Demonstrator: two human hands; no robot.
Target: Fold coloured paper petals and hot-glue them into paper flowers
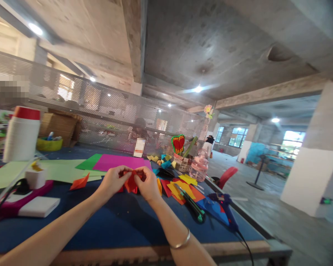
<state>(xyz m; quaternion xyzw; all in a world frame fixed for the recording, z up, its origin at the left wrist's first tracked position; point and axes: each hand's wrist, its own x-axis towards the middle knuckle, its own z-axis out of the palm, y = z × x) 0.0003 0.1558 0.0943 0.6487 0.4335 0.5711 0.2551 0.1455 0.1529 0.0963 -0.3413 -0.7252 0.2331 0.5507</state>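
Observation:
Between my two hands is a piece of folded red paper (131, 184), held just above the blue tabletop. My left hand (114, 180) pinches its left side with thumb and fingers. On the other side, my right hand (147, 183) grips it the same way, and the two sets of fingertips nearly meet. The fingers cover part of the paper, so its full shape is hidden. A folded orange paper piece (80, 182) lies left of my left hand. Past my right hand are loose yellow, orange and red paper squares (183, 188), with a green-and-black utility knife (191, 205) on them.
A blue glue gun (228, 210) with a cord rests near the table's right edge. Behind my hands lie purple (119, 162) and green sheets. A pink bottle (199, 166) and a basket (182, 162) stand back right; a white paper-cup stack (22, 135) stands left.

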